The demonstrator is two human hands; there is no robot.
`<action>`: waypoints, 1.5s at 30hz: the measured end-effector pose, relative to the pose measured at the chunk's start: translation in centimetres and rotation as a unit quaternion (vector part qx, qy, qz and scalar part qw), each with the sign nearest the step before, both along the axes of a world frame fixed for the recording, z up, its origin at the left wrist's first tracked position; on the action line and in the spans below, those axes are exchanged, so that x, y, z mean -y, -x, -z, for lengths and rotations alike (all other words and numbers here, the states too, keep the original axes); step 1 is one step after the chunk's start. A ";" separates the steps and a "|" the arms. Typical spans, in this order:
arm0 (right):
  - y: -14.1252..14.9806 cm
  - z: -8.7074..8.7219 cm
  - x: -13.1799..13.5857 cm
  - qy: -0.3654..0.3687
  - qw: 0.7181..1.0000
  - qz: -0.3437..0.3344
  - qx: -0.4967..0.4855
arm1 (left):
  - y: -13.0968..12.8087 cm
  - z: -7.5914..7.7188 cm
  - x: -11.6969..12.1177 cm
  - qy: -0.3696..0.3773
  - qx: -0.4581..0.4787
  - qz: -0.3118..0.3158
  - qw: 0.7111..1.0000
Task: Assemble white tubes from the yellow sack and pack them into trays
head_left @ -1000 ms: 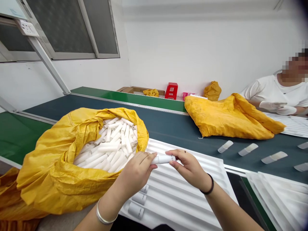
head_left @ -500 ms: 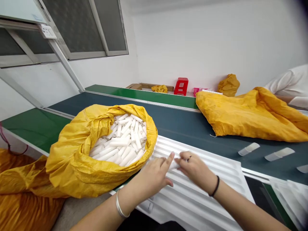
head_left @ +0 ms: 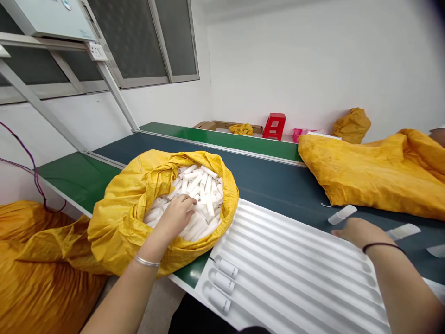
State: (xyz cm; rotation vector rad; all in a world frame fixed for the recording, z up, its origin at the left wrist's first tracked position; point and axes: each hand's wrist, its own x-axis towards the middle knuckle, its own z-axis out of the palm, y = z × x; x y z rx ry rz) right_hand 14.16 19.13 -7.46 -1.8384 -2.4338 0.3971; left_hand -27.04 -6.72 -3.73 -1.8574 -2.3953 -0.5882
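Note:
My left hand [head_left: 177, 213] reaches over a yellow sack [head_left: 121, 218] full of short white tubes [head_left: 208, 185]. Its fingers are apart and at the tubes, with nothing visibly held. My right hand [head_left: 359, 232] is above the edge of the dark belt, near a translucent white tube [head_left: 342, 215] standing tilted in view. Most of the right fingers are hidden behind the hand. Between the hands lies a white ribbed tray [head_left: 295, 260]. Three white cylinders with small dark print [head_left: 222, 283] lie in grooves at its near left end.
A large yellow sack [head_left: 375, 171] lies on the dark belt [head_left: 264, 176] at the right. More tubes [head_left: 405, 231] stand by it. Orange sacking [head_left: 45, 278] bulges at the lower left. A red stool [head_left: 274, 126] is by the back wall, and a metal post [head_left: 118, 95] rises at the left.
My hands were together over the tray and have parted. The left went to the tubes in the sack, the right to the belt. The printed cylinders on the tray now show clearly.

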 end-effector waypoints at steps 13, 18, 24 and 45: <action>16.9 1.9 20.0 0.134 0.921 -0.351 -0.107 | -9.5 -1.8 -0.2 -0.287 0.685 0.076 0.666; 14.7 -1.0 15.9 0.219 0.815 -0.257 -0.471 | -9.6 -1.3 0.3 -0.254 0.734 0.011 0.630; 11.3 -4.9 13.8 -0.001 0.792 -0.352 -0.499 | -9.9 -0.7 0.9 -0.072 0.557 0.058 0.825; 10.1 -5.7 14.4 0.023 0.837 -0.381 -0.393 | -11.4 -3.0 0.8 -0.063 0.107 0.255 0.959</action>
